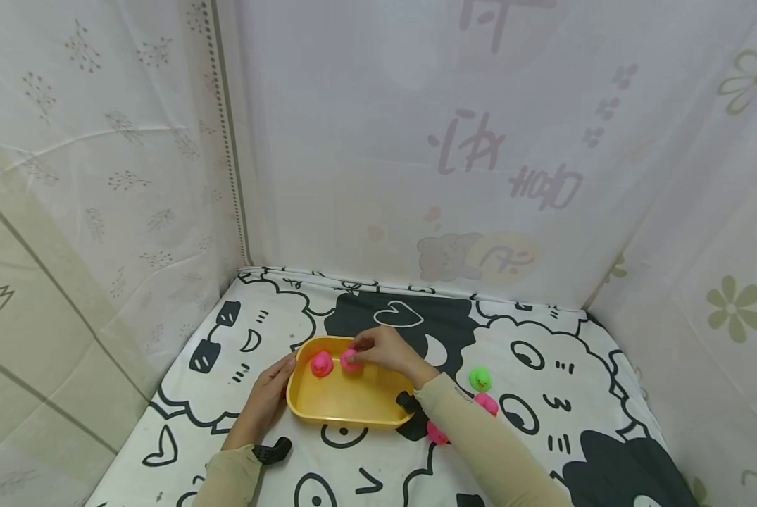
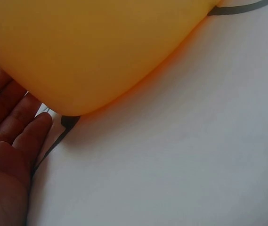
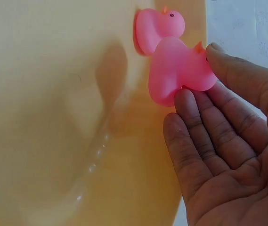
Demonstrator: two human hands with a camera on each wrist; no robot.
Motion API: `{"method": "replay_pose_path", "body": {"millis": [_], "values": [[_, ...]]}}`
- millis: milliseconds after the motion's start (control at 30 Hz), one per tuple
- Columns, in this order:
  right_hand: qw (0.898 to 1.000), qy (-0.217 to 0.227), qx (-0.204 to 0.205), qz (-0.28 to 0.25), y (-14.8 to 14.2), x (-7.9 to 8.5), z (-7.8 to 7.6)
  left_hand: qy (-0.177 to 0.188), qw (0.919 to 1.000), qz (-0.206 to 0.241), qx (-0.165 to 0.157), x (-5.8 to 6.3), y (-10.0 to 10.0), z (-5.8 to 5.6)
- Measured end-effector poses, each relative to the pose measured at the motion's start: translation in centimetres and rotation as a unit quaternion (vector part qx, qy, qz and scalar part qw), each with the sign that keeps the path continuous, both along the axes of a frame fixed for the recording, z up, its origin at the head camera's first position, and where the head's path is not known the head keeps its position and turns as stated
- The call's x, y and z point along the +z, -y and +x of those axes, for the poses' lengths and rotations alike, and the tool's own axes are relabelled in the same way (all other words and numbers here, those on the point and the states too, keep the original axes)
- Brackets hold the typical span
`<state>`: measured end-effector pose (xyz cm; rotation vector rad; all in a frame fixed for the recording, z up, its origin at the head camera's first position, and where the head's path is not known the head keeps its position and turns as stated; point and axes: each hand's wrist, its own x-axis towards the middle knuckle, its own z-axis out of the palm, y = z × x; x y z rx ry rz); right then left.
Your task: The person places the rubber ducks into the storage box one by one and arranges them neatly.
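A pink rubber duck (image 3: 174,70) is pinched between the thumb and fingers of my right hand (image 1: 387,352), over the far part of a yellow tray (image 1: 327,412). In the right wrist view it hangs above the tray's inner surface. Another pink rubber duck (image 1: 322,364) sits in the tray, left of the held one. My left hand (image 1: 267,394) rests against the tray's left side. The left wrist view shows its fingers (image 2: 18,115) fairly straight along the tray's outer wall (image 2: 86,56); its thumb cannot be made out there.
Right of the tray, a green rubber duck (image 1: 480,379) and a pink duck (image 1: 486,403) stand on the patterned cloth (image 1: 365,479). Another pink duck (image 1: 437,432) is partly hidden by the right sleeve (image 1: 479,443). Printed curtains (image 1: 378,141) hang behind and at both sides.
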<state>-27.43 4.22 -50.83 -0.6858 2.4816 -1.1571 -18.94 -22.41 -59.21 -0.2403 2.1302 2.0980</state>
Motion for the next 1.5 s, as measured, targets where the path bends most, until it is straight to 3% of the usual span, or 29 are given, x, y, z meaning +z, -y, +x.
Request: {"method": "replay_pose_path", "body": {"millis": [367, 867, 1500], "values": [[0.998, -0.038, 0.011, 0.040, 0.4, -0.7, 0.2, 0.004, 1.0000, 0.002, 0.002, 0.1, 0.0, 0.0], [0.999, -0.008, 0.023, 0.048, 0.9, -1.6, 0.5, 0.000, 1.0000, -0.002, 0.003, 0.2, -0.1, 0.1], [0.997, -0.033, 0.039, 0.051, 1.1, -2.3, 0.2, -0.001, 0.9998, -0.016, 0.007, 0.2, -0.1, 0.2]]}}
